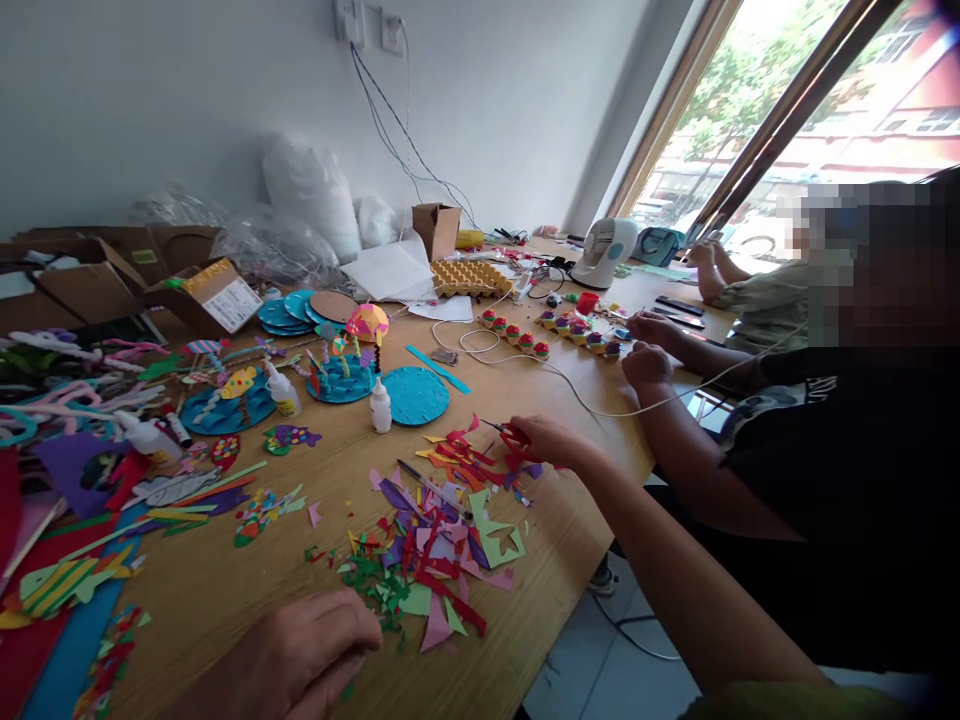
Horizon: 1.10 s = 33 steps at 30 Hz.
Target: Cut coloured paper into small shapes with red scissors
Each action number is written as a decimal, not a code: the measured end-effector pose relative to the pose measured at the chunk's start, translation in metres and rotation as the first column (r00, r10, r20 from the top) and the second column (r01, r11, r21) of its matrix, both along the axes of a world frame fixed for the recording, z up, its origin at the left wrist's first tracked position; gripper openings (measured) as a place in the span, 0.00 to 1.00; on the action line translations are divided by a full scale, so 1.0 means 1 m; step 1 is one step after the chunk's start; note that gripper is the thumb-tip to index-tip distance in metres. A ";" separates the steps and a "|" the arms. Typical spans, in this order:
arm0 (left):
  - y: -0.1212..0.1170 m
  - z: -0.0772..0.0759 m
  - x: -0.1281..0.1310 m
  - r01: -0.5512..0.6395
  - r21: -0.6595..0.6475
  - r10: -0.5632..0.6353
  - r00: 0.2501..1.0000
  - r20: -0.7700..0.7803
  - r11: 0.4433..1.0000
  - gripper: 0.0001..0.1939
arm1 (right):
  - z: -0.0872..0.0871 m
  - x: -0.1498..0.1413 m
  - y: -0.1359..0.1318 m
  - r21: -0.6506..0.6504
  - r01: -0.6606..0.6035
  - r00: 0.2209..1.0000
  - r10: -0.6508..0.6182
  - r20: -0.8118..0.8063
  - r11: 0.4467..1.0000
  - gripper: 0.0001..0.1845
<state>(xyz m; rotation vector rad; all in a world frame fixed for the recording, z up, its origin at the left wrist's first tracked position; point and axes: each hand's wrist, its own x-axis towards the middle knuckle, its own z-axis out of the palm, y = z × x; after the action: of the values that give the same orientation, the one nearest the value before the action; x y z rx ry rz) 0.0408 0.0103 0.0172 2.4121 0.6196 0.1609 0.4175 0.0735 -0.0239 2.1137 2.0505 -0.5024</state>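
My right hand (551,442) reaches over the table, its fingers closed around the red handles of a pair of scissors (514,434). The blades point left above a pile of red and orange paper scraps (459,452). Near the bottom edge, my left hand (311,635) rests low over the table with fingers curled together; whatever lies inside them is hidden. Just beyond it are green paper clippings (375,585). Purple, pink and red scraps (435,535) spread between my hands, with a light green cut-out sheet (495,535) and a pen (431,488) among them.
Glue bottles (381,408) stand by a blue disc (416,396) and a decorated blue base (341,378). Paper fish (67,583) and coloured strips lie left. A co-worker's hands (649,350) are near painted egg-carton strips (577,332). A white cable (585,400) crosses the table.
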 end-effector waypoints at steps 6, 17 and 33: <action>-0.002 0.012 0.003 -0.017 0.011 0.017 1.000 -0.014 1.000 0.08 | -0.006 -0.003 -0.006 0.020 -0.009 1.000 0.009 -0.013 1.000 0.14; 0.015 0.009 -0.012 -0.401 -0.338 0.458 0.882 0.108 0.851 0.09 | 0.069 -0.034 -0.021 0.262 -0.049 0.987 0.088 -0.137 0.964 0.04; 0.020 0.003 0.012 -0.538 -0.361 0.625 0.757 0.190 0.762 0.07 | 0.078 -0.178 -0.025 0.293 -0.399 0.683 0.495 -0.537 0.869 0.06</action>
<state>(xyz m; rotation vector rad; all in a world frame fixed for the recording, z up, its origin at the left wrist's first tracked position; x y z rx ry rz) 0.0528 0.0302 0.0205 1.7872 1.1573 0.6474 0.2396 0.0480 0.0539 1.5087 2.9238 -1.0632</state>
